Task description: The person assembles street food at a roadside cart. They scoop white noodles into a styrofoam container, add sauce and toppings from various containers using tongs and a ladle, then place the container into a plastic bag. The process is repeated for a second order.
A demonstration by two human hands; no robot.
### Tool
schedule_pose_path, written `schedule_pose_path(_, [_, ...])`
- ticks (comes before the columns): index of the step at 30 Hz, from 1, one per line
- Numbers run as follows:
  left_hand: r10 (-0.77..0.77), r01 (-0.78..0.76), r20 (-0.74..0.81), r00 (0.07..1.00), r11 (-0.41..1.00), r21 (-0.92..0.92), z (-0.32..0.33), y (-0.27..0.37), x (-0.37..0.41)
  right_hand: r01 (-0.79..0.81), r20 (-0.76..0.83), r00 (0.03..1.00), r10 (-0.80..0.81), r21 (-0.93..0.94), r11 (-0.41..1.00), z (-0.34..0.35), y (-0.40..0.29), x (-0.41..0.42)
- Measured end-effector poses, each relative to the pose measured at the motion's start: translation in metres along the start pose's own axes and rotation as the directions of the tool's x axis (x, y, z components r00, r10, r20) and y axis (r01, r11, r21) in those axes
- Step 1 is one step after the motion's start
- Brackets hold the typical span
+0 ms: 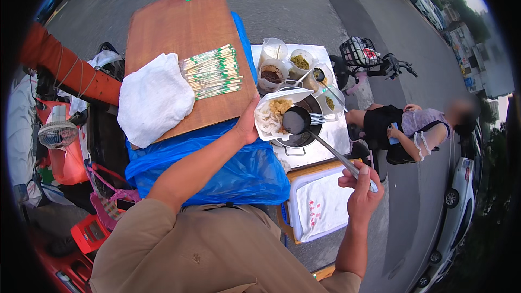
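Note:
My left hand (247, 124) grips the near edge of a white foam takeaway box (266, 132), its lid folded back. White rice noodles (268, 119) and a yellowish chopped topping (281, 106) lie inside it. By the end of its long metal handle, my right hand (363, 189) holds a dark ladle (296, 120). The ladle's bowl, with greyish liquid in it, is over the box's right side. Under the box and ladle stands a metal pot (303, 140), partly hidden, with dark contents.
Plastic jugs of condiments, one with dark sauce (271, 74), one with chopped greens (300, 62), crowd the metal top (317, 49). Wrapped chopsticks (213, 73) and a white cloth (156, 99) lie on a wooden board (179, 28). A person (411, 130) stands at the right beside a bicycle-like vehicle (366, 59).

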State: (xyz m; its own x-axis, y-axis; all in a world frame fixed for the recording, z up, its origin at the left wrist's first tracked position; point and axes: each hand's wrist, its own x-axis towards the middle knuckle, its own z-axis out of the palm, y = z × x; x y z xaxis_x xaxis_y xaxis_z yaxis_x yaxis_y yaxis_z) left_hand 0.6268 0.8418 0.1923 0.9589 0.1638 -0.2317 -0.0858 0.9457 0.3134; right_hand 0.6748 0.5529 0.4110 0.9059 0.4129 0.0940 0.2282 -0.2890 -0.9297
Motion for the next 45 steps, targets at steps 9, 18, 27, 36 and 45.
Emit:
schedule_pose_path(9, [-0.028, 0.028, 0.014, 1.0, 1.0, 0.003, 0.004, -0.009, 0.002, 0.229, 0.055, 0.973, -0.225, -0.082, 0.97, 0.023, 0.011, -0.004])
schedule_pose_path(18, [-0.015, 0.021, 0.103, 0.995, 0.998, -0.058, -0.001, 0.007, 0.0, 0.59, 0.26, 0.806, -0.531, -0.299, 0.75, 0.01, 0.031, -0.007])
schedule_pose_path(27, [-0.014, 0.018, 0.072, 0.997, 0.998, -0.053, 0.001, 0.028, -0.01, 0.692, 0.313, 0.721, -0.618, -0.272, 0.669, 0.005, 0.055, -0.014])
schedule_pose_path(36, [0.007, -0.004, 0.06, 0.998, 0.999, -0.04, -0.004, 0.038, -0.025, -0.125, -0.155, 0.975, 0.158, 0.206, 0.971, 0.032, 0.17, 0.012])
schedule_pose_path(45, [0.03, -0.03, 0.001, 1.0, 1.0, 0.006, -0.013, 0.05, -0.051, -0.374, -0.12, 0.893, 0.434, 0.339, 0.863, 0.086, 0.315, 0.015])
